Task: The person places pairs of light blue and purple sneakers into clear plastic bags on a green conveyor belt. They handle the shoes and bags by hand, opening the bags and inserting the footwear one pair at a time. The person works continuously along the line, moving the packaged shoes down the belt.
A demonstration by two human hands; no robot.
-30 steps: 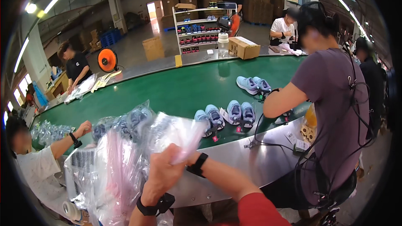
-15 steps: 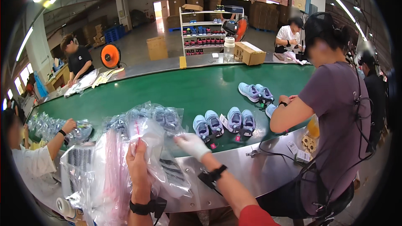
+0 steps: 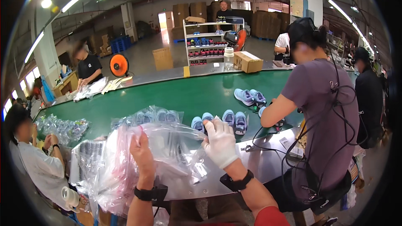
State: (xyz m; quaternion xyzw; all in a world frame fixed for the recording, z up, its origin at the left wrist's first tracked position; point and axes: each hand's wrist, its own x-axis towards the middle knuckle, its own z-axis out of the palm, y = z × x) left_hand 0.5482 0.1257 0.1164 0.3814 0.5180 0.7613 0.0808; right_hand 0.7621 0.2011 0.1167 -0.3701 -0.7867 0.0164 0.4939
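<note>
A clear plastic bag (image 3: 173, 136) stretches between my two hands above the near metal edge of the green belt. My bare left hand (image 3: 143, 152) pinches one end of it, beside a thick pile of clear and pinkish plastic bags (image 3: 111, 165). My right hand (image 3: 222, 144), in a white glove, grips the opposite end with thumb and fingers. Just beyond that glove stands a pair of light blue sneakers (image 3: 198, 123), partly hidden by it. Another light blue pair (image 3: 234, 120) sits to its right. Behind the bag lie sneakers in clear bags (image 3: 161, 115).
The green conveyor belt (image 3: 180, 94) runs across. A co-worker (image 3: 320, 109) on the right leans over it near another sneaker pair (image 3: 250, 97); a second co-worker (image 3: 39, 163) sits at left by bagged items (image 3: 63, 126). A carton (image 3: 248, 62) and a jar (image 3: 228, 57) stand on the far ledge.
My right hand has moved right and a little up, drawing the bag out wide from my left hand. The left co-worker's hands have pulled back from the bagged items.
</note>
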